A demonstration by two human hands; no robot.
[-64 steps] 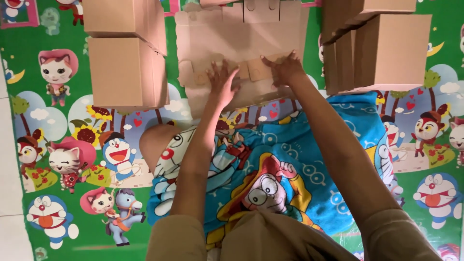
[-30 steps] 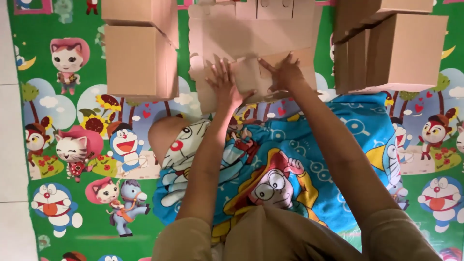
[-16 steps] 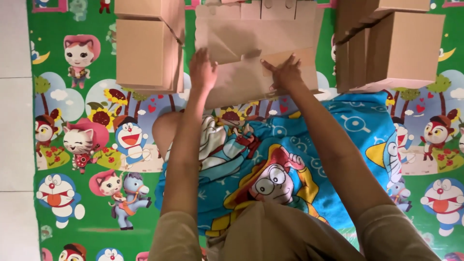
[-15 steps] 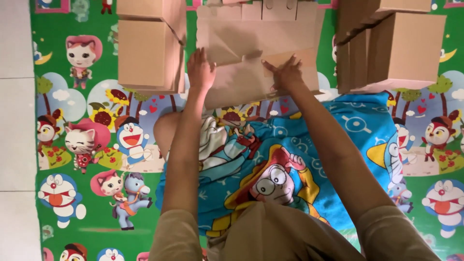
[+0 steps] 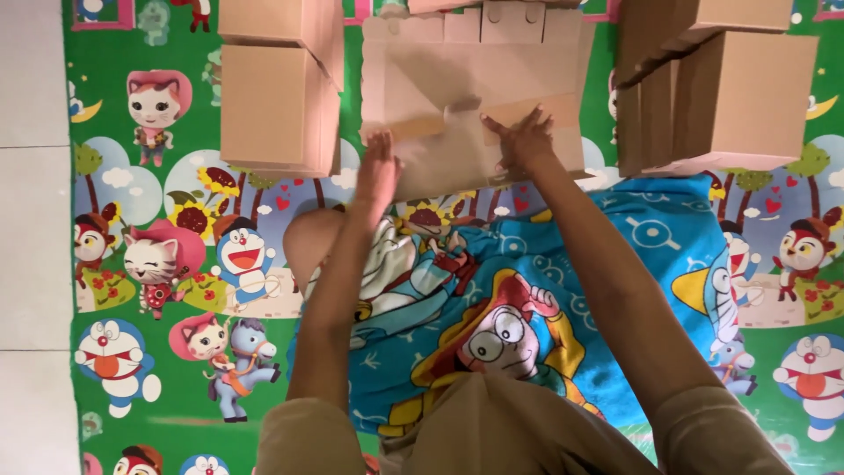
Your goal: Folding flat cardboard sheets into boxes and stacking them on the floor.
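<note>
Head view shows us working a flat cardboard blank (image 5: pixel 475 88) that lies unfolded on the mat (image 5: pixel 176 202), straight ahead of our knees. Our left hand (image 5: pixel 378 171) lies open, palm down, on the blank's near left edge. Our right hand (image 5: pixel 525 139) presses with spread fingers on the near middle, beside a small flap (image 5: pixel 462 104) that stands up a little from the sheet. Neither hand grips anything; both only press.

We judge the step to be folding: the sheet is pinned flat while a panel is being creased, and no wall stands yet. The next move likely calls for lifting the near panel along its crease while one hand holds the sheet in place.

To the left sit two made-up boxes (image 5: pixel 277 105); to the right a further stack of boxes (image 5: pixel 721 97). A blue cartoon cloth (image 5: pixel 563 281) covers our lap, just short of the blank.
</note>
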